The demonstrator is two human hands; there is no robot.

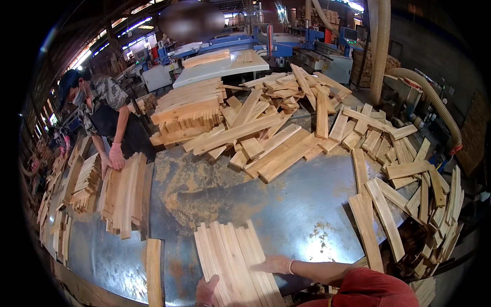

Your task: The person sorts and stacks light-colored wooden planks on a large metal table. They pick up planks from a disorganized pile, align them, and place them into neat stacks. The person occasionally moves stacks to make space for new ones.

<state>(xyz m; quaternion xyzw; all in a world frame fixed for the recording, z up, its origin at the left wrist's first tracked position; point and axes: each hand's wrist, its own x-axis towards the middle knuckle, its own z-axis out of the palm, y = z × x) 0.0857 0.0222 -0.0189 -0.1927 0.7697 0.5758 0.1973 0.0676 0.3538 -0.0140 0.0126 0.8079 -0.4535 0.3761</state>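
Grasped pale boards (230,256) at six o'clock in left hand (206,292); touched their three-o'clock side with right hand (277,264), could not tell its finger grip.

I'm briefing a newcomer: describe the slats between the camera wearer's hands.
Find the metal table. At its near edge, centre, pale slats lie side by side. Unlike the jumbled pile beyond, they form one row, left hand and right hand touching it.
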